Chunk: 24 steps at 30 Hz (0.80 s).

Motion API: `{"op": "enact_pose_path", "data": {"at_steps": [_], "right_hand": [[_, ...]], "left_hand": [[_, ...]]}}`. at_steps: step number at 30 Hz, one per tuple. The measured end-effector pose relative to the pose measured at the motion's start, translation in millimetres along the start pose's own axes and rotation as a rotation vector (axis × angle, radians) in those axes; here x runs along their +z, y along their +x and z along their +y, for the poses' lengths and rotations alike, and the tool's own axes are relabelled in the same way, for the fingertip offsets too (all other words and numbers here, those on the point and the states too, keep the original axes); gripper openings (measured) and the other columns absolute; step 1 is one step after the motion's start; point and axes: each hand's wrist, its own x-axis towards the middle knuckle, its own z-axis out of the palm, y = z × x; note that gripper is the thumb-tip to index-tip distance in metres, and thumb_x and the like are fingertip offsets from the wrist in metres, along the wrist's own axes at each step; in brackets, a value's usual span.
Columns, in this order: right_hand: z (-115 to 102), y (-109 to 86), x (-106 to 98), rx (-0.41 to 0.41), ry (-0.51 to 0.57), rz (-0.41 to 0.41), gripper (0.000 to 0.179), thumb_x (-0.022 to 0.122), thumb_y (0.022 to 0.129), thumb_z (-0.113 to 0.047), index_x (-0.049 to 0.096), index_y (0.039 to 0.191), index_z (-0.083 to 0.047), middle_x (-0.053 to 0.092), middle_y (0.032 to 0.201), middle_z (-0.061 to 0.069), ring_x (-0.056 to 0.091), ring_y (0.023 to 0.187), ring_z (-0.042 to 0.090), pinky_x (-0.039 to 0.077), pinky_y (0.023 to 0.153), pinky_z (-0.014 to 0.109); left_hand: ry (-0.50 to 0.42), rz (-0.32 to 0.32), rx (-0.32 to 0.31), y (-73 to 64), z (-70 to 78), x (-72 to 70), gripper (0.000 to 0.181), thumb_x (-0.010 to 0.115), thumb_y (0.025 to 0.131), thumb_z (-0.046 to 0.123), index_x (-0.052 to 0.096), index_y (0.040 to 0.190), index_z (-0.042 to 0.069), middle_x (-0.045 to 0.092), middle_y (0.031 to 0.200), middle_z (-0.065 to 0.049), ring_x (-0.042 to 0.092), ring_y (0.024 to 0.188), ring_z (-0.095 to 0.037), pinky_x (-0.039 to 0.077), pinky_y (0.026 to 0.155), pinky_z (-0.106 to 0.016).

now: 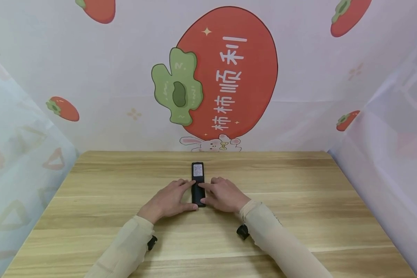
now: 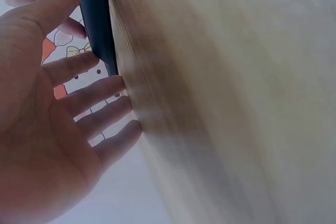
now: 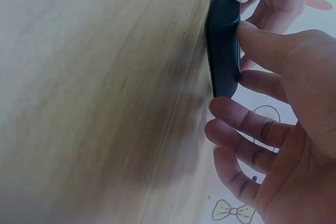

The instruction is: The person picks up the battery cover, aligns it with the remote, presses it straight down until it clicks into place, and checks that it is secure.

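Note:
A black remote control [image 1: 198, 194] lies back side up on the wooden table, its long side running away from me and a white printed label [image 1: 197, 170] toward its far end. My left hand [image 1: 168, 200] touches it from the left, index fingertip at the edge below the label and thumb at the near end. From the right, my right hand [image 1: 226, 195] rests its index fingertip on the back and its thumb by the near right edge. In the right wrist view, the remaining fingers of my right hand [image 3: 286, 129] are loosely bent beside the remote.
The wooden table [image 1: 299, 200] reaches back to a wall covering [image 1: 125, 77] printed with persimmons and a rabbit. Similar sheets hang along the left and right sides. A dark wrist device [image 1: 243, 232] shows under the right sleeve, another [image 1: 152, 242] by the left.

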Motion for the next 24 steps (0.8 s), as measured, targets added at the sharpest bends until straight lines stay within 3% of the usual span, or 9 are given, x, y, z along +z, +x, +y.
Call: {"op": "enact_pose_path", "data": {"at_steps": [7, 13, 24], "right_hand": [[-2.9, 0.0, 0.0, 0.034, 0.052, -0.004, 0.065, 0.073, 0.092, -0.049, 0.060, 0.142, -0.010, 0.063, 0.118, 0.007, 0.056, 0.095, 0.017, 0.051, 0.087, 0.034], [-5.0, -0.3, 0.5, 0.068, 0.075, -0.024, 0.082, 0.080, 0.084, -0.055, 0.056, 0.145, -0.005, 0.059, 0.128, 0.009, 0.057, 0.113, 0.022, 0.049, 0.102, 0.040], [-8.6, 0.5, 0.2, 0.075, 0.016, -0.040, 0.078, 0.078, 0.087, -0.049, 0.053, 0.147, -0.004, 0.057, 0.140, 0.011, 0.051, 0.127, 0.027, 0.042, 0.111, 0.044]], "left_hand": [[0.001, 0.002, 0.009, 0.4, -1.7, -0.2, 0.089, 0.073, 0.087, 0.059, 0.045, 0.152, 0.005, 0.046, 0.152, -0.017, 0.044, 0.139, -0.035, 0.042, 0.110, -0.054], [0.021, 0.001, 0.021, 1.2, -2.7, -1.2, 0.085, 0.077, 0.086, 0.054, 0.052, 0.145, -0.001, 0.047, 0.151, -0.018, 0.043, 0.140, -0.035, 0.040, 0.112, -0.051], [0.089, 0.023, 0.047, 3.8, 1.4, -2.9, 0.082, 0.079, 0.085, 0.052, 0.054, 0.144, -0.001, 0.048, 0.150, -0.018, 0.043, 0.140, -0.035, 0.038, 0.113, -0.051]]}}
